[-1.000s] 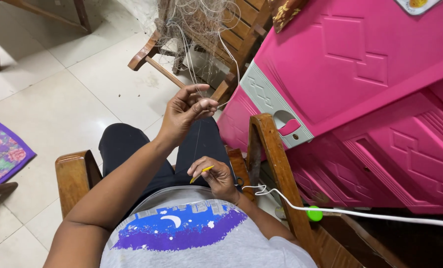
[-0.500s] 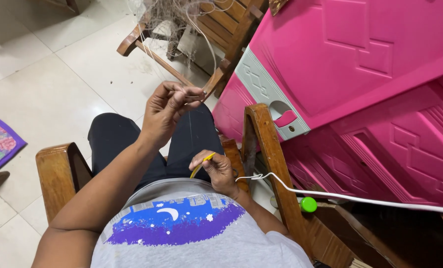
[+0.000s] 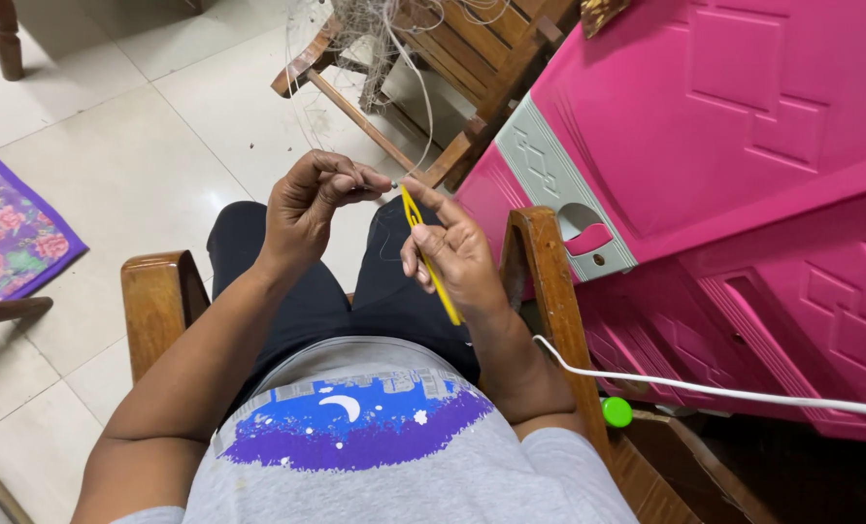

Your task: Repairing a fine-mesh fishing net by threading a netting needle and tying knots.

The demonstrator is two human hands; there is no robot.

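Seated person, viewed from above, in a wooden armchair [image 3: 157,296]; both hands are raised over the lap, between the two armrests and nearer the right one.

Left hand [image 3: 309,209]: fingers curled and closed, thumb and forefinger pinched on a fine thread [image 3: 423,107] at the fingertips. The thread is thin and pale and only partly traceable; it appears to run up from the pinch toward a tangle of netting [image 3: 355,34] draped over a second wooden chair [image 3: 472,58] at the top edge of the floor area.

Right hand [image 3: 457,257]: closed around a slim yellow netting needle [image 3: 428,262], which lies along the palm with its pointed tip up, just beside the left fingertips. Whether tip and thread touch cannot be told.

Progress, as a judgement: the needle is brought up to the pinched thread, so a knot or mesh appears to be in the making, not finished. How much netting is complete cannot be judged; the bulk is a loose heap with no clear edge showing.

Surroundings: a pink plastic cabinet [image 3: 744,146] stands against the right armrest; a white cable [image 3: 705,390] crosses that armrest's rear corner, near a small green cap [image 3: 616,411]. A floral purple mat [image 3: 6,233] lies at the left edge of the tiled floor [image 3: 113,146].
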